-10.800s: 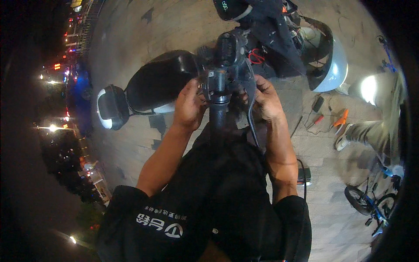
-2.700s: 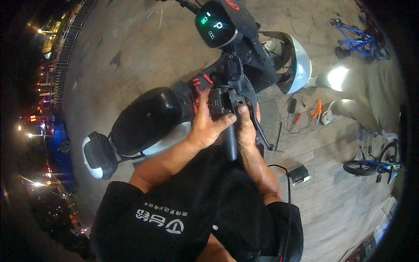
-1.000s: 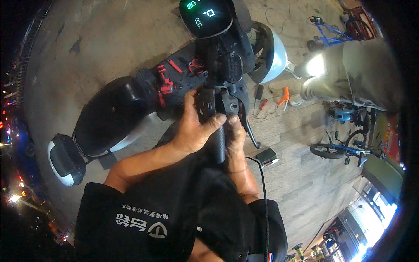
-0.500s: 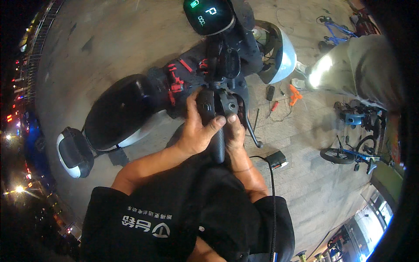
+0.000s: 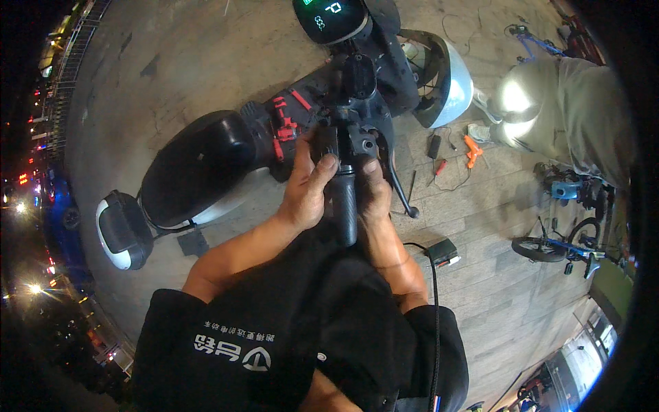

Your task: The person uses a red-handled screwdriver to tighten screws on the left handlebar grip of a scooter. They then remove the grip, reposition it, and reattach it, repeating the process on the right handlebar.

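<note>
Apart they come: the thumb of the left hand has slid up and away from the thumb of the right hand, where a moment ago the two nearly met over the long, textured black rubber handlebar grip. Now we see the grip's top end bare between them. Left thumb and fingers pinch the boxy black plastic switch housing just above the grip; the right thumb lies against the lower edge of the dark grey moulded lever bracket beside it. What the right fingers hold, we cannot tell; they're hidden underneath. Out to the right, the curved black brake lever looks untouched. With a dark strip between housing and bracket, we'd judge they aren't closed up yet.
</note>
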Demonstrator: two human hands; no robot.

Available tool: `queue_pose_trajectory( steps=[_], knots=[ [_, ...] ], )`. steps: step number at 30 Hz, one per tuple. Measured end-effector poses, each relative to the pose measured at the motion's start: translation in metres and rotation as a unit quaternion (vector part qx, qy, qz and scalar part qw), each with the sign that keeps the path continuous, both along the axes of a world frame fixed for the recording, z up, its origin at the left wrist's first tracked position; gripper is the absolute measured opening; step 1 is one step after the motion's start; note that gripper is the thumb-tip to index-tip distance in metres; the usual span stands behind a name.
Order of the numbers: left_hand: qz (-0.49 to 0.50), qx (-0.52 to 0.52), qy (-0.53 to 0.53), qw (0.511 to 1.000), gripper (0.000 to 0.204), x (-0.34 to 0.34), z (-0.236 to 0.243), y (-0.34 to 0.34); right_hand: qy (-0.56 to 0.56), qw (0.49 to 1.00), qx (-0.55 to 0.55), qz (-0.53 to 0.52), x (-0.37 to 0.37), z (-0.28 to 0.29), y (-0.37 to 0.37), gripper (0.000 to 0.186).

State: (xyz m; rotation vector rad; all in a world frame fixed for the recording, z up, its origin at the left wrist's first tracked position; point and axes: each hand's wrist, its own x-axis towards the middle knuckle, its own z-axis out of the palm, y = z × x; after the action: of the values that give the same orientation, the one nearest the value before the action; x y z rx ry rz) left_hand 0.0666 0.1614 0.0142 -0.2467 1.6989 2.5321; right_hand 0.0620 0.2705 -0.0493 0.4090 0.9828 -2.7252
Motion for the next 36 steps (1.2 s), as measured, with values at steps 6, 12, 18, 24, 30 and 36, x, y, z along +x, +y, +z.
queue_pose_trajectory(
  steps=[6, 12, 18, 24, 30, 36],
  knots=[
    [0.012, 0.030, 0.000, 0.999, 0.056, -0.001, -0.001, -0.001, 0.018, 0.998, 0.027, -0.057, -0.005, 0.026, -0.003, 0.052],
    [0.003, -0.023, 0.018, 1.000, 0.058, 0.000, -0.003, -0.002, 0.024, 0.998, 0.038, -0.040, -0.009, 0.040, -0.003, 0.055],
    [-0.010, -0.007, -0.020, 1.000, 0.064, -0.006, 0.003, -0.004, 0.014, 0.999, 0.010, -0.040, -0.009, 0.038, -0.001, 0.047],
    [-0.016, 0.037, -0.058, 0.997, 0.069, -0.008, 0.006, -0.009, 0.052, 0.993, -0.103, 0.027, -0.015, 0.016, -0.004, 0.060],
    [-0.005, 0.055, -0.089, 0.994, 0.076, -0.011, 0.011, -0.009, 0.036, 0.997, -0.073, 0.011, -0.012, 0.023, 0.003, 0.056],
    [-0.015, 0.066, -0.085, 0.994, 0.069, -0.010, 0.010, -0.015, 0.040, 0.995, -0.088, 0.038, -0.019, 0.027, 0.005, 0.055]
  ],
)
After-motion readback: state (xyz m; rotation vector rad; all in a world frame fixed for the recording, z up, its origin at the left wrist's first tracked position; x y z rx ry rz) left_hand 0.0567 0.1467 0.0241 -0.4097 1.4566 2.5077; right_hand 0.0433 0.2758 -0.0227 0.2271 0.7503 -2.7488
